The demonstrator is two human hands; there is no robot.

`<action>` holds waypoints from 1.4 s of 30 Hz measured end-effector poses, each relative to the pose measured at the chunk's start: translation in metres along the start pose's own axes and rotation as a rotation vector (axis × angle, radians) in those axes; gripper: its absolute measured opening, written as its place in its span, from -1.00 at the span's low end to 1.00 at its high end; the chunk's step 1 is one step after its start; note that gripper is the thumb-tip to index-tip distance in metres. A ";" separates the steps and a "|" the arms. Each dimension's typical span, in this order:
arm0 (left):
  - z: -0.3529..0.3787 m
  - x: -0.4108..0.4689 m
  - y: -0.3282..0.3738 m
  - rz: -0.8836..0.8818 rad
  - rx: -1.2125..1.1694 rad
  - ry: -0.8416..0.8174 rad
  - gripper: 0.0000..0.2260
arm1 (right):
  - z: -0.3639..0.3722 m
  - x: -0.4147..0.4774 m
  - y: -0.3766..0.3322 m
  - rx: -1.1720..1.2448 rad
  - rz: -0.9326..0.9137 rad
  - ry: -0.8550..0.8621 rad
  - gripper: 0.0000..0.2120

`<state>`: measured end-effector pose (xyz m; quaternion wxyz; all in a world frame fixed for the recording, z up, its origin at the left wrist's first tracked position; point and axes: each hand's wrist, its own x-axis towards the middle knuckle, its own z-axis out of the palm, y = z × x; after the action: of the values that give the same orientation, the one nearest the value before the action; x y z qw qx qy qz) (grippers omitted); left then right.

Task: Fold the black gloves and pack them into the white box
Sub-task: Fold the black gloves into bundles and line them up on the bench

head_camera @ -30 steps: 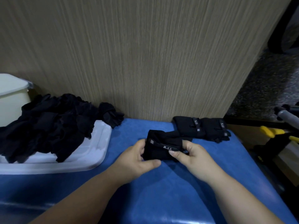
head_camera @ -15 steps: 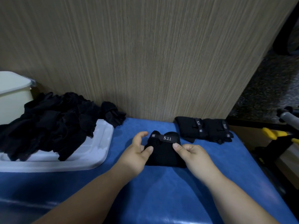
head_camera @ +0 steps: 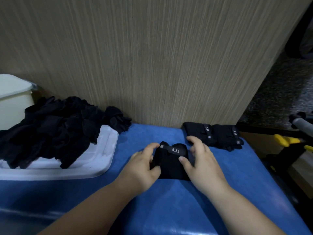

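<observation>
Blue table [head_camera: 169, 209], wood panel [head_camera: 152, 56] behind. Mid-table: folded glove [head_camera: 171, 165], left hand [head_camera: 144, 167] and right hand [head_camera: 203, 167] each curled round one side, thumbs on top. Far left: white box [head_camera: 11, 102].

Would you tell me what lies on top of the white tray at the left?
A loose heap of black gloves covers most of the white tray; only its near and right edges show. Anything under the heap is hidden.
</observation>
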<state>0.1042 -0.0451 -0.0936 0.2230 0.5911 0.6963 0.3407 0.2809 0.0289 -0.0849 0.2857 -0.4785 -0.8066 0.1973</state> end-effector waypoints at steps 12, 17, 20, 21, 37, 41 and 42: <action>0.006 -0.007 -0.005 0.207 0.526 -0.257 -0.50 | -0.002 -0.002 -0.001 -0.278 -0.204 -0.448 -0.48; 0.002 -0.005 -0.007 0.170 0.555 -0.300 -0.51 | -0.006 -0.005 -0.004 -0.313 -0.159 -0.489 -0.45; -0.003 -0.005 -0.010 0.166 0.571 -0.274 -0.53 | -0.008 -0.006 -0.005 -0.268 -0.123 -0.441 -0.47; -0.005 -0.004 -0.011 0.150 0.581 -0.255 -0.53 | -0.008 -0.005 -0.005 -0.264 -0.117 -0.402 -0.50; -0.010 0.001 -0.001 -0.225 0.289 0.049 -0.66 | 0.004 -0.006 -0.015 0.231 0.276 -0.231 -0.21; -0.012 0.006 0.010 -0.302 0.001 0.006 -0.76 | 0.011 -0.003 -0.019 0.356 0.335 -0.202 -0.42; -0.013 0.006 0.013 -0.316 -0.088 0.009 -0.78 | 0.012 -0.003 -0.019 0.384 0.332 -0.186 -0.48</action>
<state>0.1023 -0.0406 -0.0747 0.2964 0.4624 0.7660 0.3340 0.2617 0.0172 -0.0841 0.2595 -0.5211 -0.6875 0.4340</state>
